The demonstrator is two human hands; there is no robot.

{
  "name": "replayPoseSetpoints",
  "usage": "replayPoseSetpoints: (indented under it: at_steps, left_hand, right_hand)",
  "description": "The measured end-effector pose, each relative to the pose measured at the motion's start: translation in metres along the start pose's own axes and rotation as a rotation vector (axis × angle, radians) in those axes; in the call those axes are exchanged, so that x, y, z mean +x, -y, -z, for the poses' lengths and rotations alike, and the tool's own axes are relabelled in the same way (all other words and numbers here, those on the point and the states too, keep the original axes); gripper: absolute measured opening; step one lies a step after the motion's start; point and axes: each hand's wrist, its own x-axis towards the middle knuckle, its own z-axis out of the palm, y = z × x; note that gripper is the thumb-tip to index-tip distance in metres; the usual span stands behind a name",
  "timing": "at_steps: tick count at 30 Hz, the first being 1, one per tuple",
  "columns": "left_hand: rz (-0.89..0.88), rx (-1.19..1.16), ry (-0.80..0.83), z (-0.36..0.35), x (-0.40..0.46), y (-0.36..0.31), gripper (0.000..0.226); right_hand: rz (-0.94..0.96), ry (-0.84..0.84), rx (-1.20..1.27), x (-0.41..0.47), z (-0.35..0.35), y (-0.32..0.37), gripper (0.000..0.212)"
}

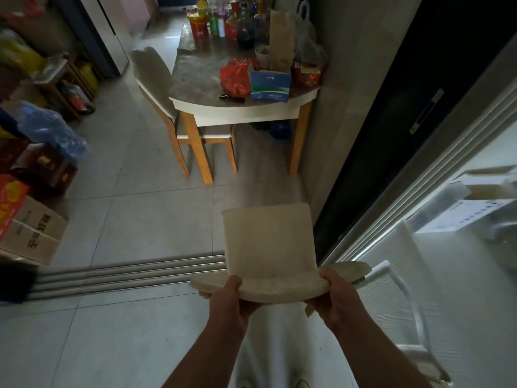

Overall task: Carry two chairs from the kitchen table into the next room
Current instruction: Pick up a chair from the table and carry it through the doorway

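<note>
I hold a cream padded chair (270, 242) by the top of its backrest, seen from above, its seat stretching away from me. My left hand (228, 299) grips the backrest's left end and my right hand (337, 296) grips its right end. The chair is at the sliding-door floor track (126, 273), and its legs are hidden beneath it. A second matching chair (156, 79) with wooden legs stands tucked at the left side of the kitchen table (243, 109) further ahead.
The table carries bottles, a red bag (236, 77), a blue box and a paper bag. Cardboard boxes (33, 233) and bags crowd the left wall. A dark door frame (391, 121) stands on the right. A white plastic-wrapped object (447, 289) lies at the right.
</note>
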Motion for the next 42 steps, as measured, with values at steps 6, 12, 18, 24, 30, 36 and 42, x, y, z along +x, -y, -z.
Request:
replayPoseSetpoints:
  at_steps: [6, 12, 18, 24, 30, 36, 42]
  left_hand:
    - [0.031, 0.001, -0.05, 0.011, 0.001, 0.043, 0.049]
    - [0.043, 0.026, -0.085, 0.011, 0.006, 0.068, 0.043]
    - [0.099, -0.01, -0.113, 0.018, 0.006, 0.088, 0.039]
    - [0.13, -0.032, -0.126, 0.035, -0.003, 0.113, 0.036]
    - [0.147, -0.034, -0.148, 0.045, -0.01, 0.127, 0.037]
    - [0.153, -0.059, -0.142, 0.044, -0.012, 0.127, 0.044]
    - [0.215, -0.091, -0.152, 0.046, -0.021, 0.116, 0.031]
  right_hand:
    - [-0.012, 0.022, 0.022, 0.018, 0.049, -0.013, 0.031]
    - [-0.057, 0.014, 0.073, 0.027, 0.077, -0.024, 0.043]
    - [-0.102, -0.037, 0.083, 0.028, 0.096, -0.031, 0.04]
    - [-0.147, -0.1, 0.085, 0.021, 0.118, -0.044, 0.04]
    - [-0.171, -0.112, 0.084, 0.012, 0.131, -0.052, 0.043]
    - [-0.217, -0.123, 0.091, 0.009, 0.125, -0.05, 0.044]
    - [-0.228, -0.137, 0.095, -0.003, 0.126, -0.044, 0.041]
